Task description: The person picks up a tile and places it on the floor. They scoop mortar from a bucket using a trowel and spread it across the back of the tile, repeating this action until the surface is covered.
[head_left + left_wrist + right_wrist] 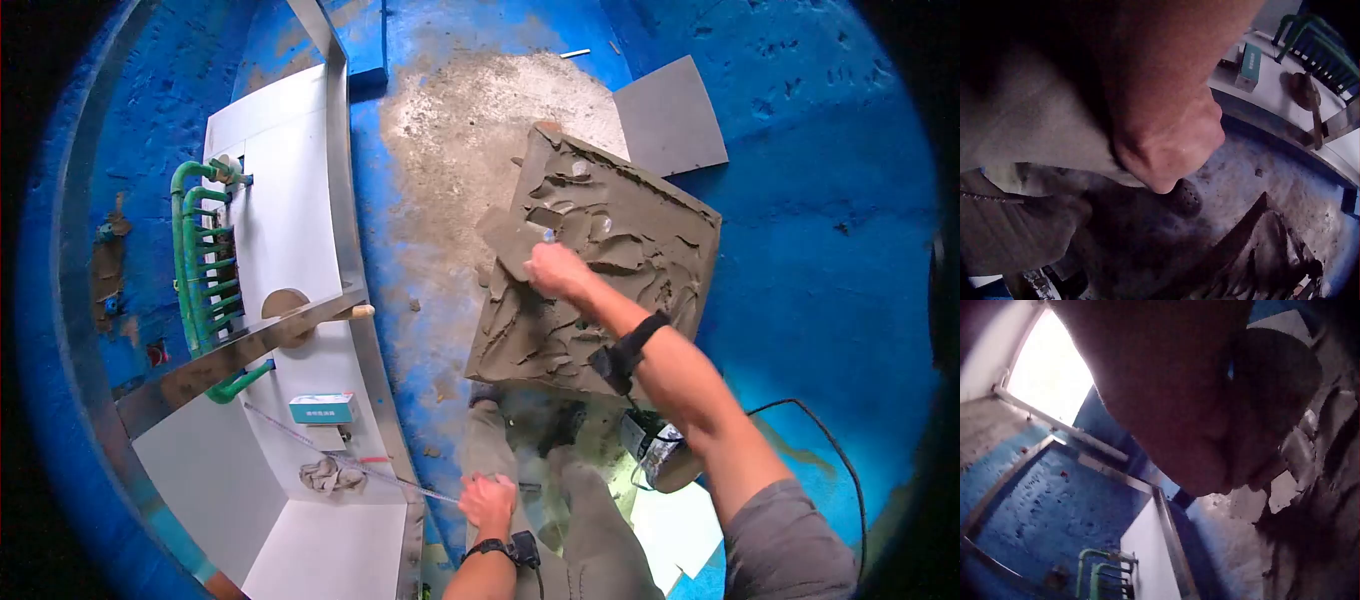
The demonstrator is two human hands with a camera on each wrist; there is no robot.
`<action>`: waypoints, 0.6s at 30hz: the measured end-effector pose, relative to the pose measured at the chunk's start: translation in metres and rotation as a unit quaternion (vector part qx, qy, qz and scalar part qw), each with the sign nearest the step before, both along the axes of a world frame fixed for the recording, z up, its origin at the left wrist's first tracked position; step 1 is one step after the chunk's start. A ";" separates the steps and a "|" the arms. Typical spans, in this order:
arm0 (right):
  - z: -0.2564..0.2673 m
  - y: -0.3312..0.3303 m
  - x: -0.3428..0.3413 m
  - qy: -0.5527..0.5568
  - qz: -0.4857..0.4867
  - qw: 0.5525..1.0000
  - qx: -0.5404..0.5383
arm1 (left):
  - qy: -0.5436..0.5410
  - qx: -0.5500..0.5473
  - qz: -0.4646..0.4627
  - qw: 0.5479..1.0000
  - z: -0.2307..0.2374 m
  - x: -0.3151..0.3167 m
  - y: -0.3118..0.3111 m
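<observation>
My right hand (556,272) grips a trowel by its handle, which has a pale blue end. The mortar-coated trowel blade (503,246) is at the left edge of a large slab (620,255) spread with thick, ridged grey mortar. In the right wrist view this hand (1179,419) is dark against the light, with its fingers hidden. My left hand (488,503) is curled into a fist and rests on my knee by the grey trousers (1041,119). A pale striped strip (345,461) runs across the white panel toward that fist.
At left stands a white cabinet (285,190) with green pipes (185,255), a teal box (322,408) and a crumpled rag (332,476). A metal frame (240,345) crosses it. A grey tile (672,118) lies beyond the slab; a bucket (672,465) and cable (835,450) are at right.
</observation>
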State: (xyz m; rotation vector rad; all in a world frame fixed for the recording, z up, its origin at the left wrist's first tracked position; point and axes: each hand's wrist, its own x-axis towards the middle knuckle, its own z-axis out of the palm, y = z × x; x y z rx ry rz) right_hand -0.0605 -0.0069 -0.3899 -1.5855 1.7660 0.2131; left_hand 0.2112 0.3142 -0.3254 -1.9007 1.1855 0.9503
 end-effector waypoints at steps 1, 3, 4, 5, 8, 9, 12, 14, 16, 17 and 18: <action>-0.008 0.004 0.015 -0.015 0.011 1.000 0.013 | 0.000 0.004 -0.001 1.000 0.001 0.000 -0.001; -0.046 0.026 0.050 -0.025 0.092 0.995 0.030 | -0.002 -0.003 -0.003 1.000 -0.004 0.001 -0.003; -0.043 0.036 0.072 -0.050 0.088 0.994 0.049 | -0.003 -0.005 -0.007 1.000 -0.005 0.004 0.000; -0.040 0.047 0.093 -0.073 0.084 0.992 0.067 | -0.006 -0.006 -0.011 1.000 -0.007 0.006 0.000; -0.062 0.080 0.138 -0.143 0.018 0.985 0.090 | -0.002 -0.002 -0.017 1.000 -0.011 0.007 -0.003; -0.054 0.084 0.141 -0.162 0.008 0.983 0.085 | 0.002 0.001 -0.012 1.000 -0.010 0.007 -0.005; -0.032 0.085 0.128 -0.172 -0.051 0.982 0.061 | 0.008 0.008 -0.014 1.000 -0.003 0.005 -0.012; -0.005 0.071 0.097 -0.147 -0.066 0.986 0.054 | 0.012 0.011 -0.018 1.000 -0.002 0.003 -0.015; 0.026 0.051 0.057 -0.105 -0.101 0.989 0.038 | 0.003 0.002 -0.009 1.000 -0.002 0.001 -0.013; 0.040 0.042 0.036 -0.084 -0.126 0.988 0.026 | 0.006 0.000 -0.012 1.000 -0.002 0.001 -0.014; 0.049 0.036 0.016 -0.056 -0.133 0.990 -0.007 | 0.003 0.002 -0.021 1.000 -0.003 0.002 -0.014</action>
